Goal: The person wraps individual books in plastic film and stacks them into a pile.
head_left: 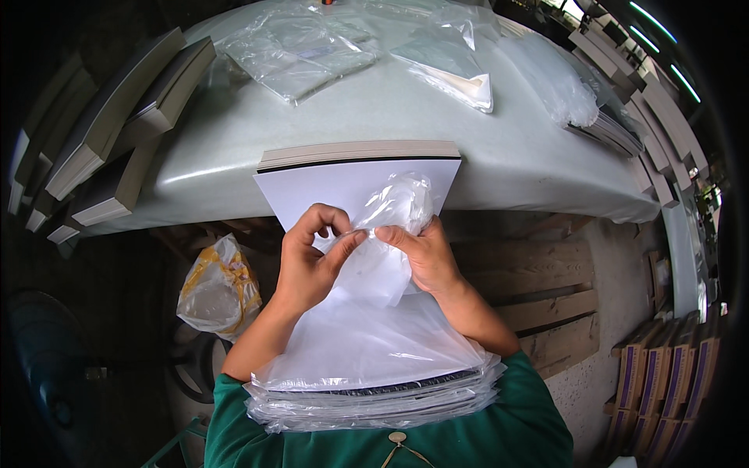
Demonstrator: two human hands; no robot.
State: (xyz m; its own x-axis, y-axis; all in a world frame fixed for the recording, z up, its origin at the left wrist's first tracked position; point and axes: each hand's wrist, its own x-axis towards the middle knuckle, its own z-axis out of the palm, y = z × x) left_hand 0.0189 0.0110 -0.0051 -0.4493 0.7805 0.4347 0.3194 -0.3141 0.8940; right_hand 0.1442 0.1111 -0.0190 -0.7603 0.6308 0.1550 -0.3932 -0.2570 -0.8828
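Thick books (113,113) are stacked at left. The left hand (308,259) pinches a clear plastic bag (402,201), bunched in front of a white-faced book block (324,186); the right hand (429,256), thumb near the left's, also clamps the bag.

I could pass the left hand (308,261) or right hand (427,253) over bare counter (538,148) to either side of the white-faced stack (359,154). Between them the clear plastic bag (399,201) blocks a straight crossing, and the bagged pile (374,407) bars the way down. Farther out, thick books (117,105) wall off my left, a plastic-draped stack (612,134) my right.
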